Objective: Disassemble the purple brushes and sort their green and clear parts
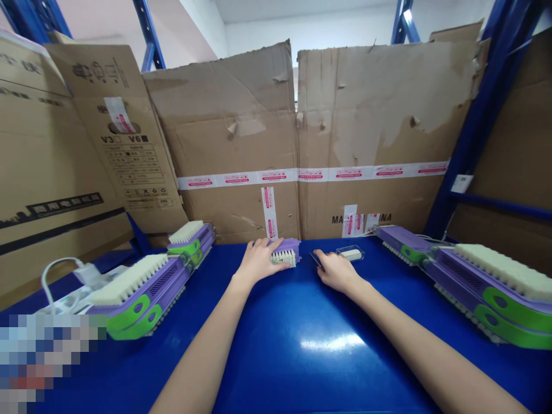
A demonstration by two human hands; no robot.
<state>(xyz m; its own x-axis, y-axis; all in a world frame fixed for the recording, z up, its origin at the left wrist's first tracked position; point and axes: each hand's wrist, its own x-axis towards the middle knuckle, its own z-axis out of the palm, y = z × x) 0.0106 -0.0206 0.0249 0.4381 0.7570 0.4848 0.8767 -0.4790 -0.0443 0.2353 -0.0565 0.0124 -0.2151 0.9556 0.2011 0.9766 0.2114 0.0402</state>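
My left hand (257,260) rests on a small purple brush with white bristles (285,253) at the far middle of the blue table (302,345), fingers curled over its back. My right hand (335,269) lies just to the right, fingers closed on a thin dark tool (316,260) that pokes out toward the brush. A small clear plastic case (350,253) sits just beyond the right hand.
Purple-and-green brushes are stacked on the left (142,287) and on the right (483,282). A white cable and plug (73,276) lie at the far left. Cardboard boxes (297,144) wall in the back and sides, with blue rack posts (483,115) beside them.
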